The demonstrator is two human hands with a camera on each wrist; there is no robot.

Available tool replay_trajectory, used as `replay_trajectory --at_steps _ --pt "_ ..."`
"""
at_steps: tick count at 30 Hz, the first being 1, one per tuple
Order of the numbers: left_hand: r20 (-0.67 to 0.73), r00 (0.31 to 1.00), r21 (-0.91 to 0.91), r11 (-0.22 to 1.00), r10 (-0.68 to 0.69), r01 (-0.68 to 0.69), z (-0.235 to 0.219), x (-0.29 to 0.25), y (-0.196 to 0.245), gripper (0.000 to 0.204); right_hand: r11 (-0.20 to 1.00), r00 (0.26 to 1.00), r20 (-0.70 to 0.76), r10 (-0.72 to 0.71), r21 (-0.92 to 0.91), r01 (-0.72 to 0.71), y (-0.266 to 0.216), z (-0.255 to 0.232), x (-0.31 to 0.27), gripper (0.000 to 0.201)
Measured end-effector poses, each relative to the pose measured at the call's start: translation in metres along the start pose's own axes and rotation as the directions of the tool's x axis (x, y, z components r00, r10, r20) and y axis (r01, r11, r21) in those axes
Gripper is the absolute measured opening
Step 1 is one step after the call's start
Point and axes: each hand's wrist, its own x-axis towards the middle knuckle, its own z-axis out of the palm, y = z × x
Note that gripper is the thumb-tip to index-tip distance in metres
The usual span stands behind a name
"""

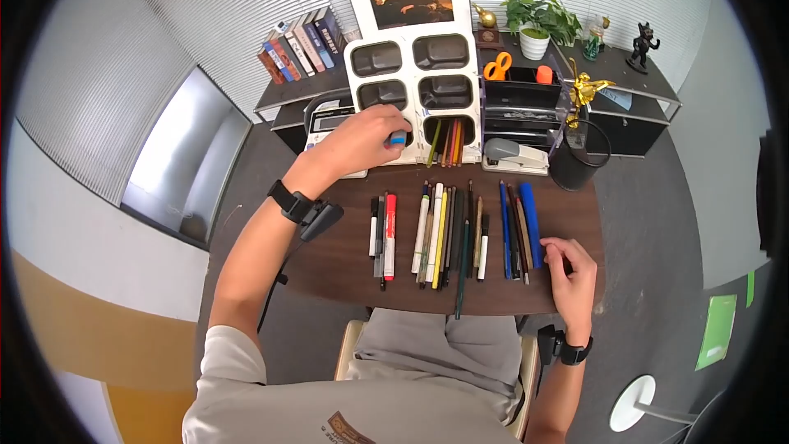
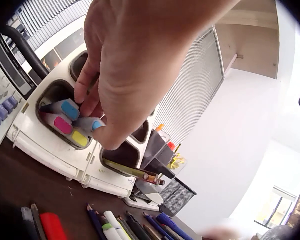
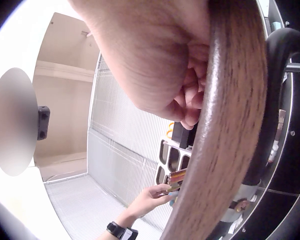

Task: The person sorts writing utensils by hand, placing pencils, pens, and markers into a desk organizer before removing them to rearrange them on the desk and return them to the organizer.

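Head view: brown surface [image 1: 345, 255] carrying rows of pens, white organizer [image 1: 421, 86] at its far edge. The left hand [image 1: 362, 140] is way nearer than the right hand [image 1: 571, 275], which rests curled at the near edge. Left grip is pinched on a blue-capped marker [image 2: 92, 125], long axis steep, blue cap up, over the near-left compartment with other highlighters.

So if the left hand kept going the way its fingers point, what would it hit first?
Probably the highlighters already standing in the white organizer's near compartment; the left hand holds a blue-capped one just above them.
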Motion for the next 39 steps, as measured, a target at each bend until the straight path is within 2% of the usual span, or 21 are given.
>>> replay_trajectory --at_steps 5,11,14,19,22,24,26,27,28,30,31,35,39 --pt "-0.101 0.995 0.09 0.996 0.024 -0.014 0.012 -0.011 -0.008 0.024 0.999 1.0 0.01 0.0 -0.036 0.0 -0.004 0.0 0.001 0.014" --pt "-0.244 0.968 0.036 0.997 -0.054 0.065 0.018 -0.026 -0.007 0.023 0.998 1.0 0.014 0.004 -0.063 -0.003 -0.002 0.002 0.001 0.015" --pt "-0.257 0.957 -0.077 0.99 -0.131 0.115 0.021 -0.033 -0.002 0.024 0.996 1.0 0.014 0.006 -0.086 -0.004 -0.004 0.002 0.0 0.015" --pt "-0.367 0.914 -0.168 0.979 -0.174 0.119 0.034 -0.041 -0.003 0.024 0.993 1.0 0.008 0.019 -0.114 -0.018 -0.002 0.004 0.0 0.016" --pt "-0.515 0.839 -0.238 0.97 -0.178 0.06 0.037 -0.044 0.001 0.024 0.993 1.0 -0.002 0.016 -0.119 -0.017 0.0 0.006 0.001 0.016" --pt "-0.61 0.765 -0.344 0.939 -0.205 -0.023 0.042 -0.043 0.003 0.014 0.992 1.0 -0.005 0.023 -0.124 -0.023 0.001 0.006 0.0 0.015" --pt "-0.584 0.746 -0.527 0.849 -0.32 -0.047 0.047 -0.048 0.006 0.007 0.991 1.0 -0.009 0.025 -0.131 -0.026 0.002 0.007 0.0 0.015" --pt "-0.554 0.743 -0.61 0.791 -0.375 -0.055 0.053 -0.051 0.005 0.012 0.991 0.999 -0.021 0.031 -0.132 -0.033 0.003 0.008 0.0 0.014" --pt "-0.556 0.727 -0.649 0.757 -0.403 -0.077 0.059 -0.052 0.005 0.025 0.987 0.999 -0.024 0.028 -0.16 -0.032 0.006 0.008 0.0 0.013" --pt "-0.445 0.736 -0.779 0.627 -0.511 -0.035 0.061 -0.057 0.011 0.038 0.976 0.998 -0.055 -0.007 -0.219 -0.005 0.002 0.009 0.0 0.013" --pt "-0.449 0.715 -0.805 0.589 -0.536 -0.064 0.067 -0.056 0.012 0.048 0.971 0.998 -0.05 0.031 -0.235 -0.042 -0.003 0.01 0.0 0.015" --pt "-0.44 0.727 -0.807 0.587 -0.527 -0.063 0.079 -0.063 0.008 0.053 0.9 0.994 0.004 -0.108 -0.425 0.099 -0.002 0.019 0.002 0.033" --pt "-0.447 0.685 -0.829 0.554 -0.575 -0.076 0.089 -0.061 0.005 0.053 0.893 1.0 -0.018 -0.015 -0.451 0.006 -0.003 0.024 0.002 0.029"
